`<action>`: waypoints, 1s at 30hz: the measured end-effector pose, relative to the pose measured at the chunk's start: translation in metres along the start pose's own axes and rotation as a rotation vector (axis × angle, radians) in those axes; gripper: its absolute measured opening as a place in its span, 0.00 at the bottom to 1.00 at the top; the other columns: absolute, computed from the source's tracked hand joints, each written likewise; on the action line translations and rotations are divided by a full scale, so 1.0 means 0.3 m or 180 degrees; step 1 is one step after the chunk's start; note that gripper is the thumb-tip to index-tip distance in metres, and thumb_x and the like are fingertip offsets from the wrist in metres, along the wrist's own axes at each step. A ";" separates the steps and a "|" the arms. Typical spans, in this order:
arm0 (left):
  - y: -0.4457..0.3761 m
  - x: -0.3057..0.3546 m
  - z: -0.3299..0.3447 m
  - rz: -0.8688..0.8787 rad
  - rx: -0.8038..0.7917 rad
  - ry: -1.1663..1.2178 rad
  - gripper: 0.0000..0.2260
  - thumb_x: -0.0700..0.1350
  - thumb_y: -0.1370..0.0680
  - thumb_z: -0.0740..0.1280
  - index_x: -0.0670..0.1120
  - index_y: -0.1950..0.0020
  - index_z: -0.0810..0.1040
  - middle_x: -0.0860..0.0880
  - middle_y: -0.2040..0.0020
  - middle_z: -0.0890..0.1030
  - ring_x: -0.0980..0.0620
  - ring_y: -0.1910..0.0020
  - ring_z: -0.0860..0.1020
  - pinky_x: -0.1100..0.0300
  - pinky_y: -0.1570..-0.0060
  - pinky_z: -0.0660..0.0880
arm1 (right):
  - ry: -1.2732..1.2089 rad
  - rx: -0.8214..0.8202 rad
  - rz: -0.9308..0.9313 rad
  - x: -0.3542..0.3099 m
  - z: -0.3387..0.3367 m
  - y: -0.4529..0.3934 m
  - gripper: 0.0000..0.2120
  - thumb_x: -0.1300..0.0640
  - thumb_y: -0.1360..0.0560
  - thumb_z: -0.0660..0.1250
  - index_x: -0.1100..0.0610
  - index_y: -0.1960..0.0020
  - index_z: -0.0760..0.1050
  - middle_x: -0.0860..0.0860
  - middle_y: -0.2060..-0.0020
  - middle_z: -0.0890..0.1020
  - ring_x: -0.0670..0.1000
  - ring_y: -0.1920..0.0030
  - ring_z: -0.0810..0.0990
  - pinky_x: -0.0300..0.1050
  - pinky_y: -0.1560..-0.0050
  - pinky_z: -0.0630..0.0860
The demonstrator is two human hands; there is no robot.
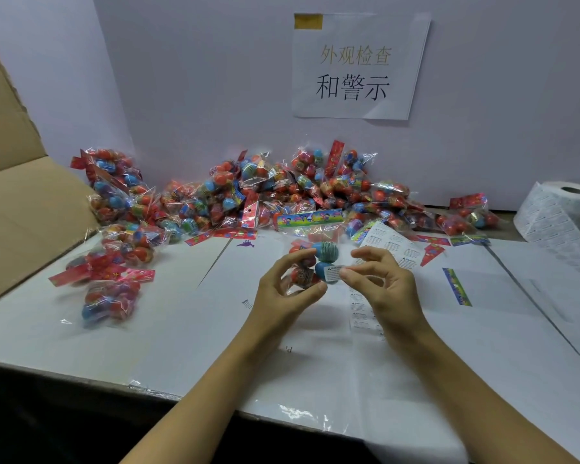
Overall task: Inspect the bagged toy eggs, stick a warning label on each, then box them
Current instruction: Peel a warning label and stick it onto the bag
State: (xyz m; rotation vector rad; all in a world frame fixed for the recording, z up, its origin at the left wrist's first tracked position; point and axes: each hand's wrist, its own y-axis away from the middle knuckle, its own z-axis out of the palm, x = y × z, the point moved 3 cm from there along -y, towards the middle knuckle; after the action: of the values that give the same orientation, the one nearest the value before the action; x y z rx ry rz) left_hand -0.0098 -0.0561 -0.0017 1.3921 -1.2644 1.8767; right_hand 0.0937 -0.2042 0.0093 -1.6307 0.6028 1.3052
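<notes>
My left hand (287, 288) holds a clear bag of red and blue toy eggs (315, 262) above the middle of the white table, fingers curled around it. A small white warning label (333, 273) lies on the bag's blue egg, and the thumb of my right hand (382, 279) presses on its right edge, with the other fingers curled above. A strip of blank labels (360, 311) lies on the table under my right hand. A large heap of bagged eggs (282, 192) runs along the back wall.
An open cardboard box (24, 202) stands at the left. Three bags of eggs (114, 272) lie near it. A roll of labels (563, 209) sits at the far right, its strip trailing toward me. A paper sign (359, 65) hangs on the wall.
</notes>
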 end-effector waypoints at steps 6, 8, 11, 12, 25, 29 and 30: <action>-0.002 -0.001 -0.001 0.0088 0.0020 -0.0010 0.20 0.36 0.26 0.76 0.52 0.38 0.81 0.53 0.42 0.84 0.53 0.42 0.82 0.63 0.43 0.78 | 0.0016 -0.0024 0.0013 0.001 0.002 0.003 0.01 0.57 0.30 0.78 0.52 0.60 0.86 0.39 0.48 0.80 0.48 0.39 0.79 0.47 0.45 0.79; -0.004 -0.002 -0.002 0.0109 0.0044 -0.0015 0.20 0.36 0.26 0.77 0.54 0.39 0.81 0.53 0.42 0.83 0.52 0.41 0.82 0.62 0.41 0.78 | 0.0017 -0.0042 -0.0006 0.004 0.006 0.005 0.04 0.59 0.29 0.78 0.51 0.62 0.86 0.37 0.49 0.80 0.48 0.39 0.79 0.45 0.46 0.79; -0.007 -0.010 -0.005 0.0120 0.0082 -0.0047 0.20 0.37 0.26 0.77 0.55 0.39 0.81 0.53 0.42 0.84 0.51 0.40 0.82 0.58 0.38 0.78 | 0.0025 -0.0032 -0.0002 0.006 0.009 0.005 0.07 0.60 0.29 0.78 0.50 0.63 0.86 0.36 0.50 0.80 0.51 0.39 0.79 0.48 0.46 0.80; -0.008 -0.012 -0.005 0.0125 0.0094 -0.0059 0.20 0.37 0.26 0.77 0.55 0.39 0.81 0.53 0.42 0.84 0.50 0.40 0.82 0.55 0.37 0.78 | 0.0021 -0.0026 0.0001 0.009 0.009 0.004 0.07 0.60 0.29 0.78 0.50 0.63 0.86 0.36 0.50 0.80 0.52 0.39 0.79 0.50 0.45 0.80; -0.015 -0.019 -0.007 0.0179 0.0166 -0.0068 0.21 0.35 0.26 0.75 0.61 0.43 0.83 0.57 0.47 0.82 0.46 0.47 0.83 0.46 0.48 0.84 | 0.0082 0.0173 -0.0005 0.018 0.015 0.002 0.01 0.50 0.30 0.76 0.45 0.59 0.86 0.42 0.44 0.78 0.46 0.37 0.77 0.40 0.46 0.77; -0.015 -0.017 -0.009 0.0150 0.0186 -0.0083 0.19 0.38 0.26 0.75 0.62 0.44 0.83 0.58 0.48 0.82 0.47 0.48 0.83 0.47 0.47 0.84 | 0.0257 0.0442 -0.0124 0.013 0.004 0.002 0.10 0.53 0.26 0.75 0.42 0.47 0.81 0.42 0.42 0.75 0.36 0.41 0.76 0.30 0.52 0.76; -0.015 -0.017 -0.009 0.0135 0.0197 -0.0109 0.18 0.40 0.26 0.75 0.61 0.43 0.83 0.57 0.47 0.82 0.46 0.47 0.83 0.44 0.45 0.83 | 0.0304 0.0456 -0.0181 0.010 0.005 0.004 0.10 0.53 0.26 0.75 0.41 0.48 0.81 0.42 0.42 0.75 0.36 0.42 0.76 0.31 0.52 0.76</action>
State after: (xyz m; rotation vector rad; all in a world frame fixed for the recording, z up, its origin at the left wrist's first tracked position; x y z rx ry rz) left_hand -0.0056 -0.0509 -0.0049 1.4455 -1.2717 1.9434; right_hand 0.0929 -0.2031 0.0061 -1.5872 0.6870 1.1219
